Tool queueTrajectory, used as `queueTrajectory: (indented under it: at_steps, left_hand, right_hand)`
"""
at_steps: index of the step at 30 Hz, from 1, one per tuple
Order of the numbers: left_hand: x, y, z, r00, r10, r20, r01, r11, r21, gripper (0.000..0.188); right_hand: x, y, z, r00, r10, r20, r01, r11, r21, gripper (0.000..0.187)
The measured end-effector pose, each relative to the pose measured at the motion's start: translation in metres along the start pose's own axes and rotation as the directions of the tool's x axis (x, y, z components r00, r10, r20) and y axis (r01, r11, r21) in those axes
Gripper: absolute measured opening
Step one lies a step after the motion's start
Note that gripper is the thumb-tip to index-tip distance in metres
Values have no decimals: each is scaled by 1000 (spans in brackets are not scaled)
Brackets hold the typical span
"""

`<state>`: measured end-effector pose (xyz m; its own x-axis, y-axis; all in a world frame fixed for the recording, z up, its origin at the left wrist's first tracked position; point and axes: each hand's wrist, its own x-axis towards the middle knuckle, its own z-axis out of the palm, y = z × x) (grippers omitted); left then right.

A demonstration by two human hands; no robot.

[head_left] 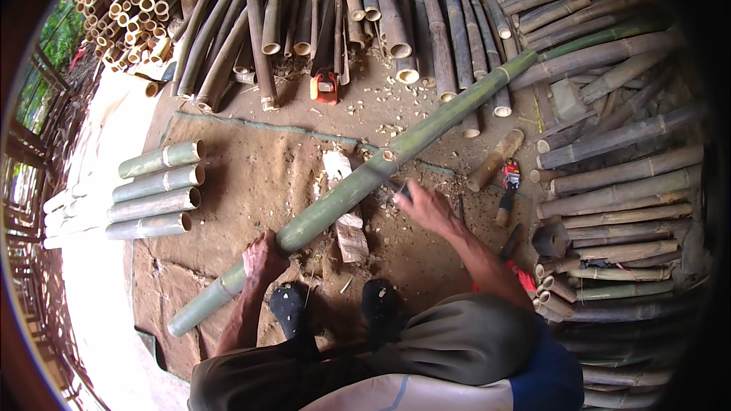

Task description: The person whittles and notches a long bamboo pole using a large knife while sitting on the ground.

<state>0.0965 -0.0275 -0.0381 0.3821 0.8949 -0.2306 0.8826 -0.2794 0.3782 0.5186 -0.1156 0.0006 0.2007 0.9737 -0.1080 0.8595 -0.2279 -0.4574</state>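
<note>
A long green bamboo pole (pixel 358 186) lies slantwise across the dirt floor, from lower left to upper right, resting on a pale wooden block (pixel 346 217). My left hand (pixel 263 257) presses down on the pole near its lower end. My right hand (pixel 426 205) grips a blade tool (pixel 397 189) whose tip sits against the pole close to a ring-shaped node. My two dark shoes (pixel 335 308) stand just below the pole.
Several cut green bamboo lengths (pixel 156 190) lie stacked at the left. Dry poles (pixel 365 15) fill the back, more poles (pixel 617 198) pile up on the right. An orange tool (pixel 325 86) lies at the back; a red-handled tool (pixel 509 183) lies right of the pole.
</note>
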Motion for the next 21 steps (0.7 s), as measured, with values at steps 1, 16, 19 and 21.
queueTrajectory:
  at_steps: [1, 16, 19, 21]
  left_hand:
    - [1, 0, 1, 1000, -9, 13, 9, 1000, 4, 38]
    - [28, -24, -3, 955, 88, 284, -59, 993, -106, 62]
    - [33, -14, 3, 952, 133, 276, -101, 987, -126, 61]
    - [36, -5, 6, 946, 132, 295, -105, 989, -105, 60]
  right_hand:
    - [-9, -6, 0, 978, -124, 167, 148, 980, -137, 47]
    - [-12, -22, 38, 995, -56, -82, 45, 991, -126, 47]
    - [-2, 8, 21, 912, 379, -154, -357, 921, 153, 51]
    - [1, 23, 14, 851, 430, -303, -390, 902, 185, 50]
